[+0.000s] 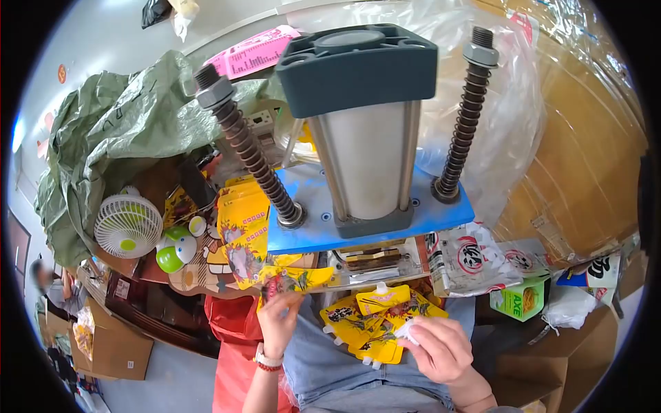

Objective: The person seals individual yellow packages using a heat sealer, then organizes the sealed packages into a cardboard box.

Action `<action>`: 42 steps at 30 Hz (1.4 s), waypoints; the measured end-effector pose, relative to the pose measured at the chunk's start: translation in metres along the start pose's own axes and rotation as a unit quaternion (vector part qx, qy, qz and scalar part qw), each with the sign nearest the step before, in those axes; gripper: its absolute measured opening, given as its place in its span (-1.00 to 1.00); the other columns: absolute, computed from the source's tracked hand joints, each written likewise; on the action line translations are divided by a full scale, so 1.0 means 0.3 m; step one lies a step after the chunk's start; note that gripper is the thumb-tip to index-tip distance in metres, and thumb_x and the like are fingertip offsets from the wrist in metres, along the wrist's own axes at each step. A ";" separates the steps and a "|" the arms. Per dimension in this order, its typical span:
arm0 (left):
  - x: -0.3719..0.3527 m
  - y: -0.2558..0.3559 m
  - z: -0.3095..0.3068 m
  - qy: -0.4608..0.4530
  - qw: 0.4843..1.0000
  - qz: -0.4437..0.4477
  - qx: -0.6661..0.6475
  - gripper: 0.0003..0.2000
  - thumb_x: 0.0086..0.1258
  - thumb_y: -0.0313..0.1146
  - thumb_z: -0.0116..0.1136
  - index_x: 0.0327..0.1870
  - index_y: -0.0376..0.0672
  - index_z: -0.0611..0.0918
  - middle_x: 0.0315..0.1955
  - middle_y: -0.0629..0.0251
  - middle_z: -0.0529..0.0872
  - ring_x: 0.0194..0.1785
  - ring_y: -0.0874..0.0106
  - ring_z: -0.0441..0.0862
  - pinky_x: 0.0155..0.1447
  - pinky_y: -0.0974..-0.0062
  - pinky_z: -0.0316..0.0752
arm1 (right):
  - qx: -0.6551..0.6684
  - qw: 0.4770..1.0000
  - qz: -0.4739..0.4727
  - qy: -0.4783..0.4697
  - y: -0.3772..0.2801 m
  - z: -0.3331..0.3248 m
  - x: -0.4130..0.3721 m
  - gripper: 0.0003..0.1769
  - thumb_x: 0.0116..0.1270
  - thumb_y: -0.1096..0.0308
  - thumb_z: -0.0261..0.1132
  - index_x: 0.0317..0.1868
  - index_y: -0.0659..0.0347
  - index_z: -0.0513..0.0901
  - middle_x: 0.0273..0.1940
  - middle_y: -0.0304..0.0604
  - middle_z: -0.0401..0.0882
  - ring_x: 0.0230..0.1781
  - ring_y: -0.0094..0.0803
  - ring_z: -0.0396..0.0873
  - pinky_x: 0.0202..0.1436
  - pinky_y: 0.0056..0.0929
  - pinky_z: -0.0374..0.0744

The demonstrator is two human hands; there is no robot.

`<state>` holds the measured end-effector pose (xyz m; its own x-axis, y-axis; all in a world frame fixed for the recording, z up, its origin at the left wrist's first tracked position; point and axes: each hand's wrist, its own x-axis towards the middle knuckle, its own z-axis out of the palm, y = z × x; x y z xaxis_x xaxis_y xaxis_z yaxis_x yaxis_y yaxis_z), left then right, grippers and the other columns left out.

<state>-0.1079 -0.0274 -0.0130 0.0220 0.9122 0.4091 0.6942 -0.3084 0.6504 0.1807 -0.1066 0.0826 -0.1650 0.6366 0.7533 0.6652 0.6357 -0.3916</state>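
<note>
My left hand [279,323], wearing a pale watch band and a red bead bracelet, is closed at the lower edge of a yellow printed pouch [303,277] in front of the press. My right hand [444,350] is closed on small white plastic pieces [407,333]; their exact shape is hard to make out. Between the hands, several yellow pouches with white spouts [372,323] lie in a pile on my lap. Directly ahead stands a press with a blue plate [372,237], a grey cylinder [365,158] and two spring-wound threaded rods.
More flat yellow pouches [242,217] are stacked left of the press. A white fan [128,227] and a green-and-white toy-like object [175,249] stand farther left. On the right are a printed plastic bag [468,258], a green box [520,299] and large cardboard [585,151].
</note>
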 end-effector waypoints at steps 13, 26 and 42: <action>-0.057 0.327 0.024 -0.192 0.969 0.065 -0.142 -0.86 0.22 -0.45 0.42 -0.23 -0.25 0.78 -0.41 0.21 0.80 -0.42 0.45 0.75 -0.33 0.52 0.60 | 0.054 0.987 0.024 -0.147 0.079 0.007 0.060 -0.45 0.15 0.30 0.52 0.15 0.28 0.62 -0.01 -0.11 0.66 -0.06 -0.18 0.63 -0.01 -0.23 0.61; 0.113 0.230 0.275 -0.162 0.739 -0.362 -0.544 -0.82 0.41 -0.45 0.27 -0.07 -0.34 0.69 -0.19 0.23 0.79 -0.17 0.50 0.74 -0.08 0.54 0.62 | -0.380 0.878 0.235 -0.175 0.599 0.115 -0.045 -0.68 0.33 0.40 0.19 0.07 0.31 0.56 -0.04 0.06 0.55 0.01 0.04 0.53 0.05 -0.10 0.55; 0.030 -0.135 0.009 -0.049 0.974 0.124 0.185 -0.54 0.03 -0.65 0.19 0.05 -0.17 0.70 0.05 0.18 0.74 0.22 0.11 0.63 0.34 0.20 0.47 | -0.196 0.910 0.317 -0.182 0.478 0.031 -0.060 -0.56 0.29 0.56 0.16 0.21 0.23 0.47 0.16 0.22 0.50 -0.10 0.17 0.62 -0.11 0.00 0.61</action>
<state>-0.1338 -0.0060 -0.0374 0.2788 0.8487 0.4495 0.8695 -0.4218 0.2571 0.2724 -0.0229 0.0080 0.1606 0.9687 0.1893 0.9074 -0.0694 -0.4145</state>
